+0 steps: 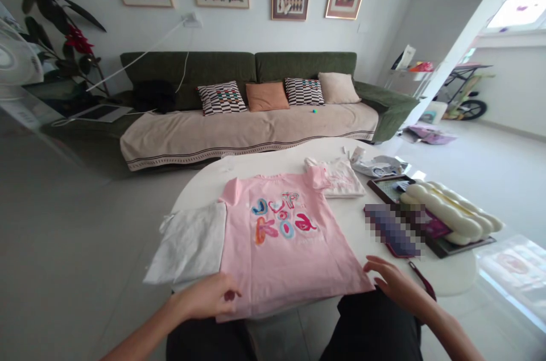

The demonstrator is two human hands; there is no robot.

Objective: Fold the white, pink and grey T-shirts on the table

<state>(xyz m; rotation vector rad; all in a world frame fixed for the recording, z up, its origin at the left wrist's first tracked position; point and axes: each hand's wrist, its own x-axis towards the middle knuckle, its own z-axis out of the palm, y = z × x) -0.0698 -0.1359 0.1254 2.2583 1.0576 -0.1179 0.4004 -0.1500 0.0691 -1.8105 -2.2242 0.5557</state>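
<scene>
A pink T-shirt (281,241) with colourful letters lies spread flat on the white round table (264,165), hem towards me. My left hand (209,295) pinches the shirt's lower left hem corner with fingers closed. My right hand (394,281) rests at the lower right hem corner, fingers curled onto the cloth and the table. A white garment (190,241) lies flat just left of the pink shirt. A folded pale pink garment (339,177) sits beyond the shirt's right sleeve.
On the table's right side sit a dark tray (443,247) with a white lumpy cushion-like object (452,210), a blurred dark item (392,230) and crumpled packaging (377,166). A green sofa (256,96) with pillows stands behind. A fan (17,59) and plant are at left.
</scene>
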